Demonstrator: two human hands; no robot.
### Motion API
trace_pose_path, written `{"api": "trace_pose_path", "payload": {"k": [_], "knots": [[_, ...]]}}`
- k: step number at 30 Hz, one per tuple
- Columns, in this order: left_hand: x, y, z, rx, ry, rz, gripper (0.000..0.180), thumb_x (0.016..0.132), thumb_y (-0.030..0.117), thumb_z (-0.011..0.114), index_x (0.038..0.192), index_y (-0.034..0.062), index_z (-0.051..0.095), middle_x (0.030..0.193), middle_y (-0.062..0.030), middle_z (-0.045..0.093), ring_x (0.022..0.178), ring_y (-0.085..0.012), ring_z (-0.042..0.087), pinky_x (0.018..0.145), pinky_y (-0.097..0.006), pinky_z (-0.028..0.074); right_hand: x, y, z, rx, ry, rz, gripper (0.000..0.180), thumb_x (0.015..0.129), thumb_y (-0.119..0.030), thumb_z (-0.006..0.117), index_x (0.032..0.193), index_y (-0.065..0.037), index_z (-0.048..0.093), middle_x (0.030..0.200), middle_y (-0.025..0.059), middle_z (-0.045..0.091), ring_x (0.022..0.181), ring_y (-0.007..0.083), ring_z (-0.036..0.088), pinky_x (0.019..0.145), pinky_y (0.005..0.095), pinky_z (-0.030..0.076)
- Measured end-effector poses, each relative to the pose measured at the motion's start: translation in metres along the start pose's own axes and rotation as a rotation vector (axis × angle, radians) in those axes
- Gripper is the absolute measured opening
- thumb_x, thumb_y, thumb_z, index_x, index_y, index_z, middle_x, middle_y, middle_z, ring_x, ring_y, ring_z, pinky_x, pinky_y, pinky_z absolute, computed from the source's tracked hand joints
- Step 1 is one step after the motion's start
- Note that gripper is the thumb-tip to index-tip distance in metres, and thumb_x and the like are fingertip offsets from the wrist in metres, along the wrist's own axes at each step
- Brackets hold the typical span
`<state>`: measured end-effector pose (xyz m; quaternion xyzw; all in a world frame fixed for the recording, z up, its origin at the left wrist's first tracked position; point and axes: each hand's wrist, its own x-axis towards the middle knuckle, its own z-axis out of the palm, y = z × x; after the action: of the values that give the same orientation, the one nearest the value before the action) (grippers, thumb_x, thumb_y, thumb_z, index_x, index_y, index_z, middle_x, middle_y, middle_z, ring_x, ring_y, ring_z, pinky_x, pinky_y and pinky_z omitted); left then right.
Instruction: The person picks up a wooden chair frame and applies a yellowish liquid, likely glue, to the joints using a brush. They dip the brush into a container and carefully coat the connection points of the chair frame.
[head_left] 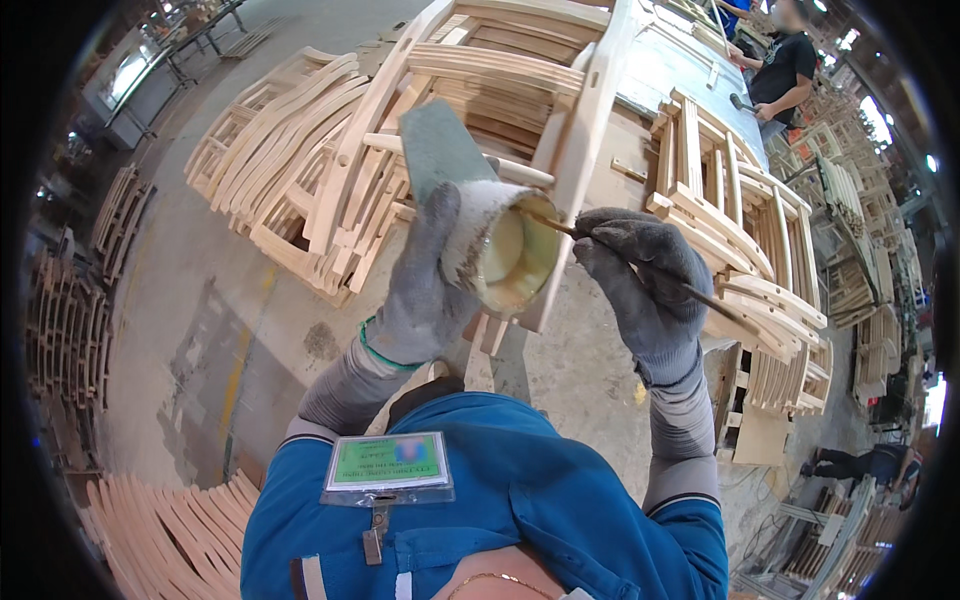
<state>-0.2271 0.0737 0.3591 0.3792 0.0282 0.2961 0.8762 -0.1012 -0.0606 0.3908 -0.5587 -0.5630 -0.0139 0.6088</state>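
My left hand (420,285), in a grey glove, holds a stained white can (500,245) tilted toward me, with pale yellowish glue or filler inside, and a grey sheet (435,145) like sandpaper stands up behind the can. My right hand (635,275), also gloved, grips a thin wooden stick (700,295) whose tip reaches into the can's mouth. Both hands are in front of an unfinished wooden chair frame (585,130).
Stacks of bare wooden chair parts (285,150) lie on the concrete floor (190,300) to the left, more frames (745,230) to the right and curved slats (170,530) at lower left. Another person (780,75) works at the upper right. A further person (860,465) crouches at the lower right.
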Motion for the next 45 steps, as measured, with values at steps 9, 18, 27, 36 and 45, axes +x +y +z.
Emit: {"api": "trace_pose_path", "payload": {"k": [9,18,27,36,45], "knots": [[0.038,0.037,-0.079,-0.045,-0.058,0.191,0.052,0.092,0.046,0.036,0.125,0.0062,0.038,0.12,-0.0103,0.049,0.11,-0.0213,0.05,0.094,-0.037,0.044,-0.03,-0.013,0.089,0.161,0.006,0.188,0.031,0.086,-0.012,0.055,0.111,0.007,0.05,0.106,0.0227,0.057,0.096,0.0246,0.059,0.074,0.0272,0.053],[0.042,0.053,-0.092,-0.254,-0.099,-0.053,0.052,0.092,0.045,0.04,0.126,0.0071,0.034,0.118,-0.0108,0.048,0.111,-0.0218,0.05,0.092,-0.038,0.046,-0.02,-0.024,0.115,0.22,0.436,0.405,0.016,0.074,0.008,0.059,0.088,0.002,0.054,0.094,0.0204,0.061,0.085,0.0275,0.062,0.075,0.0376,0.053],[0.046,0.053,-0.106,-0.48,-0.218,-0.129,0.054,0.092,0.045,0.037,0.128,0.0051,0.036,0.119,-0.0108,0.05,0.108,-0.0206,0.051,0.093,-0.035,0.043,-0.032,-0.008,0.132,0.415,0.523,0.368,0.018,0.076,0.001,0.06,0.091,0.001,0.05,0.091,0.0201,0.061,0.083,0.0254,0.062,0.076,0.0378,0.052],[0.045,0.036,-0.134,-0.271,0.086,0.005,0.04,0.095,0.037,0.037,0.121,0.0074,0.042,0.116,-0.0094,0.052,0.111,-0.0202,0.05,0.095,-0.036,0.043,-0.019,0.02,0.09,0.141,0.805,0.465,0.015,0.086,-0.008,0.057,0.096,0.004,0.056,0.083,0.0091,0.063,0.073,0.0138,0.063,0.064,0.0208,0.051],[0.045,0.036,-0.167,-0.272,0.224,-0.079,0.048,0.092,0.042,0.041,0.125,0.0062,0.04,0.119,-0.0095,0.05,0.112,-0.0209,0.048,0.095,-0.035,0.042,-0.007,0.078,0.055,-0.194,0.549,0.54,0.012,0.082,-0.008,0.064,0.084,0.001,0.057,0.072,0.0053,0.062,0.064,0.0081,0.058,0.06,0.0206,0.048]]}}
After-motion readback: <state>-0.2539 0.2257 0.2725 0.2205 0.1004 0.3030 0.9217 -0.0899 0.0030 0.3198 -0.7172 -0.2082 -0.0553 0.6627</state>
